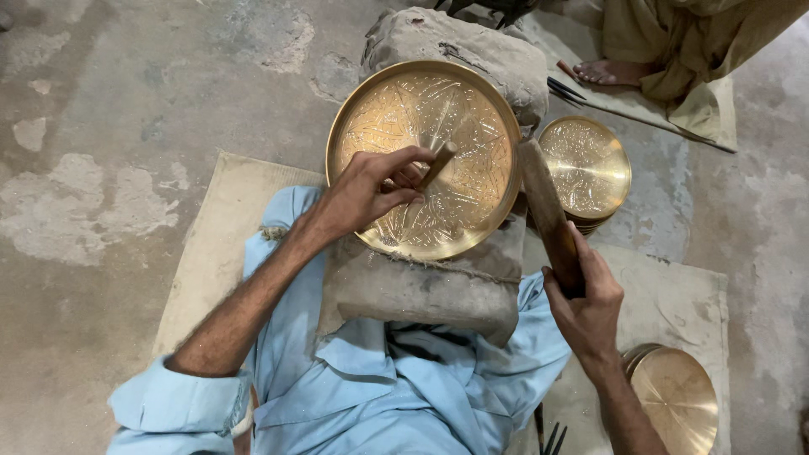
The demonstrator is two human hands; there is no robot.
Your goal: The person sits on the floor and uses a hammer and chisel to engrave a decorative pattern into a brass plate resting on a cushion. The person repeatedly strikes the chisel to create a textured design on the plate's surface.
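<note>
A round brass plate (472, 211) with fine engraved patterns lies tilted on a grey padded block (421, 291) over my lap. My left hand (366, 190) holds a short chisel (438, 163) with its tip set against the plate's middle. Right of the plate, my right hand (586, 299) grips the lower end of a long wooden mallet (543, 206), which is raised beside the plate's right rim and points away from me.
A stack of engraved brass plates (586, 168) sits to the right. A plain brass plate (674, 400) lies by my right arm. Another person's bare foot (607, 72) rests on a mat at the top right. Thin metal tools (565, 88) lie there. A second padded block (459, 46) stands behind the plate.
</note>
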